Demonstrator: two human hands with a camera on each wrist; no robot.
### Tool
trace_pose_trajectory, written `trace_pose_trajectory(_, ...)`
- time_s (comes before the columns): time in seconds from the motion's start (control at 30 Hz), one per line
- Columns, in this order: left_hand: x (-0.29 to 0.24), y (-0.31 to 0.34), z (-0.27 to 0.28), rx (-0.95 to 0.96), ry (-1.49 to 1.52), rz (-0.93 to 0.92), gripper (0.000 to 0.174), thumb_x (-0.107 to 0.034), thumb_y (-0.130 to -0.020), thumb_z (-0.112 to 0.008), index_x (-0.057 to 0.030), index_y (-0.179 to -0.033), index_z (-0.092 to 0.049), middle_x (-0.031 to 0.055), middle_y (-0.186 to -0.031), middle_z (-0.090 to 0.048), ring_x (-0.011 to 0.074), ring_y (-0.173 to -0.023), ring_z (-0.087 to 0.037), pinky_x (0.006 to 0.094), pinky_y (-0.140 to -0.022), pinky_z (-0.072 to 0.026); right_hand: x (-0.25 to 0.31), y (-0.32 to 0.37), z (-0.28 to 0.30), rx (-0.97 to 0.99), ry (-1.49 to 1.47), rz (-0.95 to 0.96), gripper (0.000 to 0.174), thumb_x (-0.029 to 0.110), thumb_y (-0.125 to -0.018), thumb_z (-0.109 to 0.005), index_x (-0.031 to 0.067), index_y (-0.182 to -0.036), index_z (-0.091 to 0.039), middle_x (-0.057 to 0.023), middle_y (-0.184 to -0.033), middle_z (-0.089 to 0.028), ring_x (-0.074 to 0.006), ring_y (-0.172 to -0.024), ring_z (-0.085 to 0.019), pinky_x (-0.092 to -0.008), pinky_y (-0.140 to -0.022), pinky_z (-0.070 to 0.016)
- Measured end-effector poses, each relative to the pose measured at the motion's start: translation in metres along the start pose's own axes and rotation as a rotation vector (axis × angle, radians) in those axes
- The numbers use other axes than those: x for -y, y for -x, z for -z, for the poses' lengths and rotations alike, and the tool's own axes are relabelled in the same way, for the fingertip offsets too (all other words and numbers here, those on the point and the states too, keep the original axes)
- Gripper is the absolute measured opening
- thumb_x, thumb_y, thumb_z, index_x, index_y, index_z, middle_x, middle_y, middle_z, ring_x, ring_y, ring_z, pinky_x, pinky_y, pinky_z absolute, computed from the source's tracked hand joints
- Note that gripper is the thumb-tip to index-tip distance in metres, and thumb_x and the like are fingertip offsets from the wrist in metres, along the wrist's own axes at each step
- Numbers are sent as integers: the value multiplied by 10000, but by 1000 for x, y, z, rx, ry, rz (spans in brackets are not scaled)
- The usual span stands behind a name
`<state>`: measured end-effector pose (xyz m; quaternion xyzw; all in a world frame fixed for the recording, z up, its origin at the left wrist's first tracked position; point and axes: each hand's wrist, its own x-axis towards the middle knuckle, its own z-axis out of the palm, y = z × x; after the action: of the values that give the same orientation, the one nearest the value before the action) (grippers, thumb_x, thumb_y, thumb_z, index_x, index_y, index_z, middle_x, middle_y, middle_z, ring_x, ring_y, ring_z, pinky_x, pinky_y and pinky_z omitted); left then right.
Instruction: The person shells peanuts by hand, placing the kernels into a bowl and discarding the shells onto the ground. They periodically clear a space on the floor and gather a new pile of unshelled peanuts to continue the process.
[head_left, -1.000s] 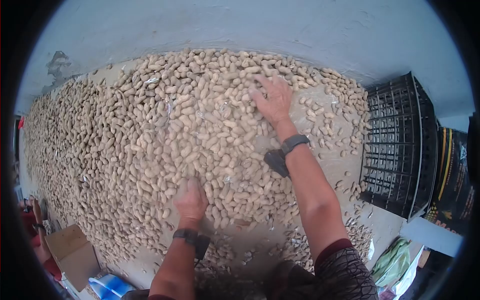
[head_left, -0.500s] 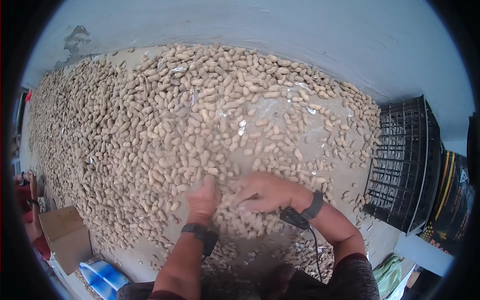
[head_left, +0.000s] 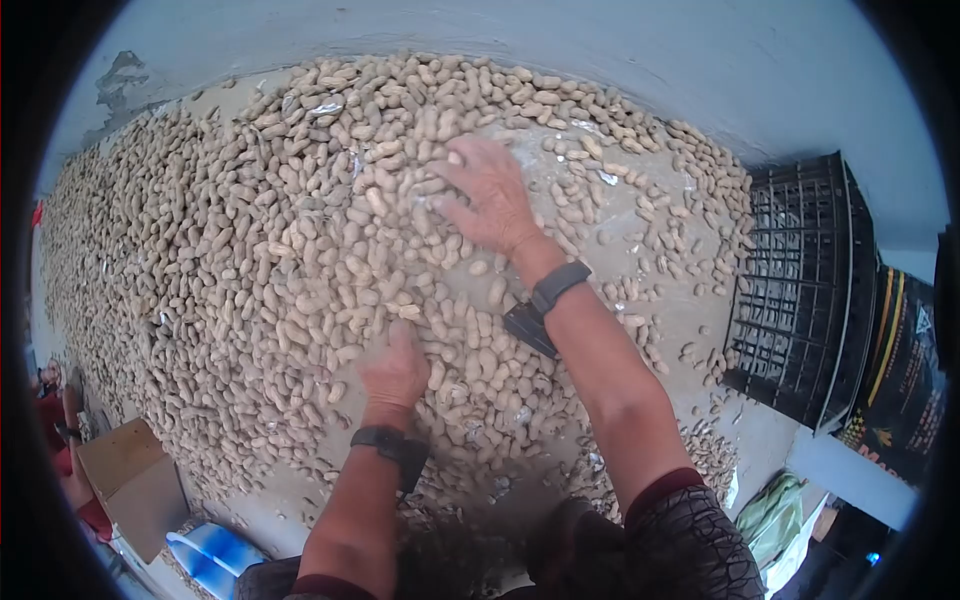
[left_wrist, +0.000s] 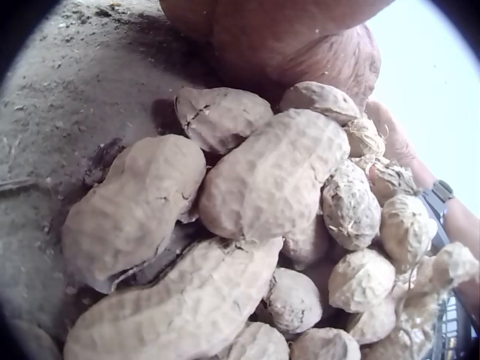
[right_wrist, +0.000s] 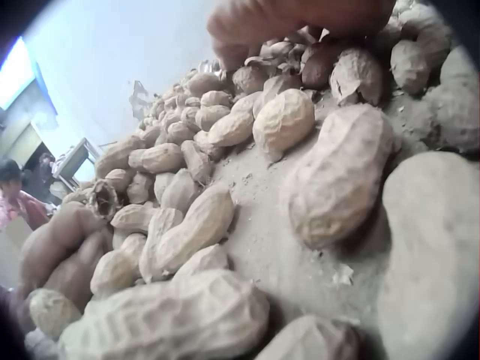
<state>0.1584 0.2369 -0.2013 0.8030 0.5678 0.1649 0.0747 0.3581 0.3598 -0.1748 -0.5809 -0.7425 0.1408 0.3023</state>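
Note:
Peanuts in their shells [head_left: 230, 230] spread over a dusty grey surface [head_left: 690, 235]. My right hand [head_left: 485, 195] reaches to the far side of the spread, its fingers parted and touching peanuts. In the right wrist view its fingers [right_wrist: 300, 19] bend low over the shells. Nearer to me, my left hand [head_left: 393, 370] rests among the peanuts, with a pale peanut [head_left: 404, 310] right at its fingertips. Large peanuts [left_wrist: 277, 172] lie close below that hand in the left wrist view. Its fingers are partly hidden, and I cannot tell whether they pinch anything.
A black plastic crate [head_left: 790, 290] stands at the right, beside a dark printed sack [head_left: 895, 370]. Behind the peanuts rises a pale wall [head_left: 500, 25]. At lower left are a cardboard box [head_left: 135, 485], a blue and white container [head_left: 215, 555] and another person's arm [head_left: 72, 430].
My right hand swept peanuts in beside my left hand, then moved back out to the far side. More bare surface shows at the right. The left hand has barely moved.

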Motion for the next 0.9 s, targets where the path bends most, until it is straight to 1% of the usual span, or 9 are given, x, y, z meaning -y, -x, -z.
trace_pose_trajectory(0.3,4,2,-2,-84,77,28,97,-138,-805,-486,-49,-845,-476,142,-723,-506,344,-577,-516,391,-479,-408,42,90,2,137,-237,56,285,221,-623,-616,113,-886,-607,-72,-1056,-511,-302,-1048,-407,-404,-940,-267)
trace_pose_trajectory(0.37,1,0,5,-97,129,25,90,-143,-792,-503,-66,-831,-477,119,-748,-510,329,-598,-525,394,-487,-416,60,114,12,168,-249,122,272,228,-668,-607,124,-919,-603,-66,-1071,-518,-275,-1023,-429,-392,-907,-290)
trace_pose_trajectory(0.4,-1,-1,6,-117,168,17,86,-148,-779,-519,-82,-818,-479,95,-772,-514,315,-620,-533,396,-495,-424,71,123,19,351,-254,87,298,237,-652,-620,115,-923,-612,-82,-1094,-518,-316,-1067,-416,-421,-941,-277)
trace_pose_trajectory(0.43,-1,-1,3,-115,172,21,86,-148,-779,-519,-82,-818,-479,95,-772,-514,315,-620,-533,396,-495,-424,77,137,22,356,-252,85,298,237,-652,-620,115,-923,-612,-82,-1094,-518,-316,-1067,-416,-421,-941,-277)
trace_pose_trajectory(0.53,4,-1,-1,-117,146,24,142,-210,-814,-480,-117,-899,-547,102,-771,-548,290,-621,-554,378,-483,-426,79,170,45,312,-404,63,337,212,-727,-588,130,-1053,-580,-119,-1180,-494,-291,-1110,-437,-405,-958,-290)
trace_pose_trajectory(0.6,9,-1,-6,-52,143,47,169,-228,-825,-460,-130,-922,-559,110,-766,-565,283,-621,-563,374,-482,-429,50,185,74,97,-118,9,332,177,-730,-571,114,-1055,-571,-118,-1150,-510,-291,-1104,-437,-402,-964,-283)
trace_pose_trajectory(0.67,9,2,-5,8,147,67,198,-247,-836,-441,-143,-944,-571,118,-761,-582,276,-620,-571,369,-481,-431,15,206,103,-27,130,-216,347,139,-782,-471,73,-1120,-519,-145,-1202,-462,-298,-1146,-391,-387,-978,-269)
trace_pose_trajectory(0.73,4,-1,2,-57,207,15,241,-279,-850,-407,-161,-974,-576,125,-737,-597,274,-629,-581,362,-510,-443,-32,235,108,-135,97,-500,375,166,-806,-433,70,-1165,-486,-159,-1243,-426,-299,-1170,-362,-382,-992,-246)
trace_pose_trajectory(0.9,-2,0,8,69,198,-83,267,-297,-858,-389,-177,-1002,-578,121,-713,-589,296,-648,-575,367,-568,-453,-43,256,84,-152,374,-538,399,253,-820,-438,131,-1198,-476,-135,-1268,-413,-287,-1192,-335,-376,-1005,-217)
